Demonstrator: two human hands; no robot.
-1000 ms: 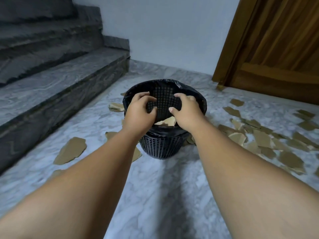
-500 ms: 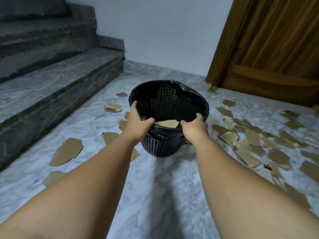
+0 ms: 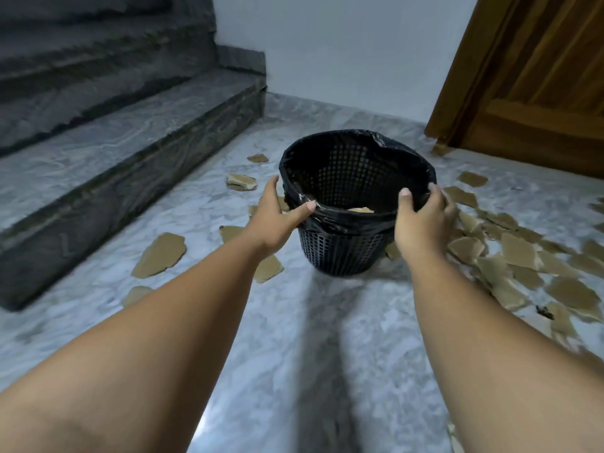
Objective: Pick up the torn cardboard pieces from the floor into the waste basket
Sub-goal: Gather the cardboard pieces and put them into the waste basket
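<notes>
Waste basket (image 3: 343, 253), rim gripped by left hand (image 3: 274, 220), right hand (image 3: 425, 223) curled round opposite side

Soft dim light, motion blur, wide-angle edge distortion

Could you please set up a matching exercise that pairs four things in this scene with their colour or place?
Things:
1. basket
2. door
3. stairs
4. cardboard pieces

Descriptions:
A. brown wood, upper right
B. tan, scattered on the floor
C. black mesh, in the middle
D. grey stone, on the left

Pairs: 1-C, 2-A, 3-D, 4-B
</notes>
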